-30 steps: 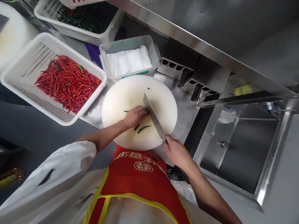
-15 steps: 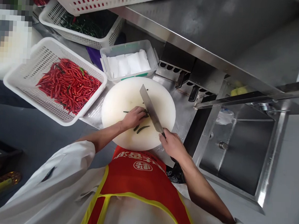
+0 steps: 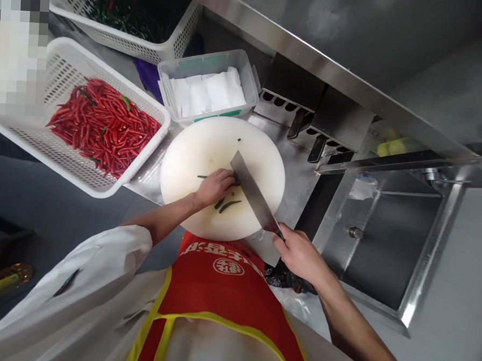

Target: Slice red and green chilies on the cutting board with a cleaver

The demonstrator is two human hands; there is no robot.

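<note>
On a round white cutting board (image 3: 186, 148), my left hand (image 3: 215, 188) has its fingers curled down over dark green chili peppers. One thin green tip (image 3: 201, 177) sticks out on its left side; the rest is mostly covered. My right hand (image 3: 299, 252) is closed round the handle of a cleaver (image 3: 256, 195). Its broad blade slants up and left over the board, the far end close beside my left fingertips. Just below my left hand lies a loose green chili (image 3: 229, 206), with another partly seen beside it. A small dark piece (image 3: 239, 139) rests near the board's far edge.
Left of the board stands a white basket (image 3: 145, 156) of red chilies (image 3: 106, 127). Behind are a clear plastic box (image 3: 172, 72) with white paper and a basket of green chilies (image 3: 128, 21). Knife handles (image 3: 317, 148) jut from a steel rack; a sink (image 3: 391, 247) is at right.
My right hand and the cleaver have shifted right and toward me. My left hand stays nearly in place on the chilies. Small cut bits now show below its fingers. The view has shifted slightly.
</note>
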